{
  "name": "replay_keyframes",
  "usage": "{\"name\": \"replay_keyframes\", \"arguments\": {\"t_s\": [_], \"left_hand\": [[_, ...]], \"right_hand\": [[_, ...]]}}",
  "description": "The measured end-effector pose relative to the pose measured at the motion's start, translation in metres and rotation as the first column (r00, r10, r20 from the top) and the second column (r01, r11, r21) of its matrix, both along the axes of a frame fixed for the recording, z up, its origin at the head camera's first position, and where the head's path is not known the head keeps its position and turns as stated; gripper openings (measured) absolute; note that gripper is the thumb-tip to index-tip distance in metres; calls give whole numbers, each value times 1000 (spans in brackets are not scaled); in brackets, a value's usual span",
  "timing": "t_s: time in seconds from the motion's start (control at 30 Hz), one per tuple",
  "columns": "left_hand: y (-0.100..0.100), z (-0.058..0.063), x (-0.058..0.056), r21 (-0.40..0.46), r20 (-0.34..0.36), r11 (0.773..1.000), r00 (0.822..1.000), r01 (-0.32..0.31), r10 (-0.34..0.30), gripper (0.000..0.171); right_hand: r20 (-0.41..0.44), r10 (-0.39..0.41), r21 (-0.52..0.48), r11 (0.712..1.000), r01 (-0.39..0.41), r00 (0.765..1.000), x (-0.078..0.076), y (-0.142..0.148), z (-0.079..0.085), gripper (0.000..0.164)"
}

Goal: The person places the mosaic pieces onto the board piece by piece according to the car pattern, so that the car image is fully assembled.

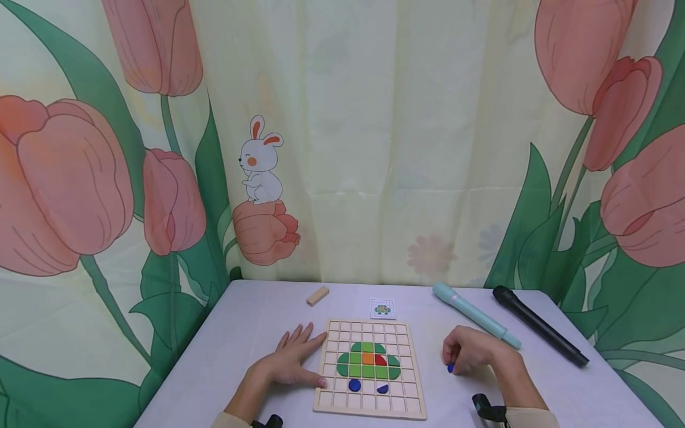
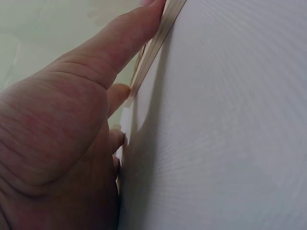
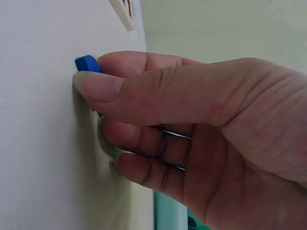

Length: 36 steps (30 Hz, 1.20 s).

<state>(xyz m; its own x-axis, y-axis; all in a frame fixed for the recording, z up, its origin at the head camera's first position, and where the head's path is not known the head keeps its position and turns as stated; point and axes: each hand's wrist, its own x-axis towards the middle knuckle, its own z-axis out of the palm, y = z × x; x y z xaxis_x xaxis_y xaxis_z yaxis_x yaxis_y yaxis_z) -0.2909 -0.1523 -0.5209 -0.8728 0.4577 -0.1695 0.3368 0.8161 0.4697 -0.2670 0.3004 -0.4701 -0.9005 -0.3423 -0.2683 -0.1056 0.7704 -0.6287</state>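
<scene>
A wooden grid board (image 1: 369, 405) lies on the table with green, orange and red pieces forming a shape in its middle. Lower on it sit a round blue piece (image 1: 354, 385) and a half-round blue piece (image 1: 382, 389). My left hand (image 1: 291, 359) rests at the board's left edge, fingers spread, its thumb on the frame; the left wrist view shows the thumb against the wooden edge (image 2: 160, 40). Right of the board, my right hand (image 1: 471, 349) pinches a small blue piece (image 3: 87, 63) between thumb and index finger, close over the table. Most of that piece is hidden by the fingertips.
Behind the board lie a small pattern card (image 1: 382, 308) and a wooden block (image 1: 318, 296). A light teal marker-like tube (image 1: 476, 315) and a black rod (image 1: 540, 326) lie at the right, beyond the right hand. A printed curtain (image 1: 353, 148) hangs behind the table.
</scene>
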Motion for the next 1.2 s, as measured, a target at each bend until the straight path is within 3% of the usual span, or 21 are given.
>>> {"name": "replay_keyframes", "arguments": {"t_s": [0.37,0.63,0.77,0.93,1.2], "left_hand": [[0,0,1,13,5,1000,1000,7,-7,111],[0,1,3,10,1,1000,1000,6,-6,111],[0,1,4,15,6,1000,1000,8,-8,111],[0,0,2,13,0,1000,1000,9,-9,110],[-1,-2,1,19,-3,1000,1000,8,-8,110]], "right_hand": [[-4,45,-5,999,-45,999,-3,-7,-8,19],[-56,115,-43,992,-118,992,-5,-15,-9,18],[-77,135,-151,978,-145,988,-11,-21,-9,12],[-117,153,-296,938,-182,981,-17,-34,-6,6],[-160,109,-333,930,-158,981,-18,-54,-4,16]]}}
